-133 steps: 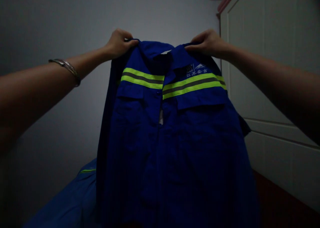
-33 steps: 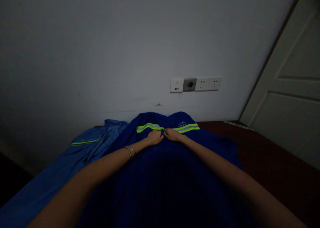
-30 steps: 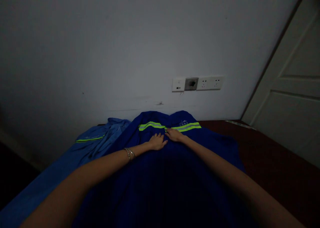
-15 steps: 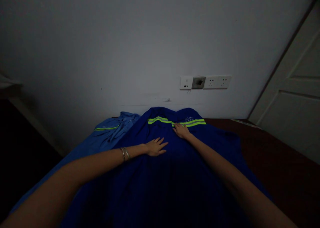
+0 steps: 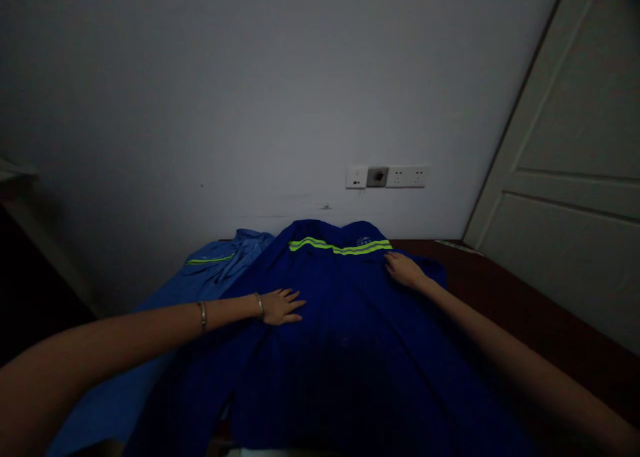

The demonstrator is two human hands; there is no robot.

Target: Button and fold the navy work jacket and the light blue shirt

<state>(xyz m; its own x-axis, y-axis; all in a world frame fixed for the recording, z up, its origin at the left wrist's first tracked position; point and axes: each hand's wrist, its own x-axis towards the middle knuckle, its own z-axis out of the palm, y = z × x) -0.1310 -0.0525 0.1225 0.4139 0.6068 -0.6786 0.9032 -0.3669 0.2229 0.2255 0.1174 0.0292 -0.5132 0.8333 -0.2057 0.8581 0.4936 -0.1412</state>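
Note:
A dark blue work jacket (image 5: 345,323) with yellow-green reflective bands across the chest lies front up on a dark brown surface (image 5: 545,310). My left hand (image 5: 280,306) rests flat on the jacket's left side, fingers stretched out, two bangles on that arm. My right hand (image 5: 403,270) lies flat near the jacket's right shoulder, just below the reflective band, fingers extended. Neither hand holds anything.
A lighter blue garment (image 5: 210,270) with a reflective stripe lies left of the jacket, partly under it. A grey wall with a row of sockets (image 5: 387,176) stands behind. A white panelled door or wardrobe (image 5: 575,183) is at the right. The room is dim.
The jacket, held up by the shoulders earlier, now lies flat. Over the last second both hands have slid apart from the chest centre, left toward me and leftward, right out to the shoulder.

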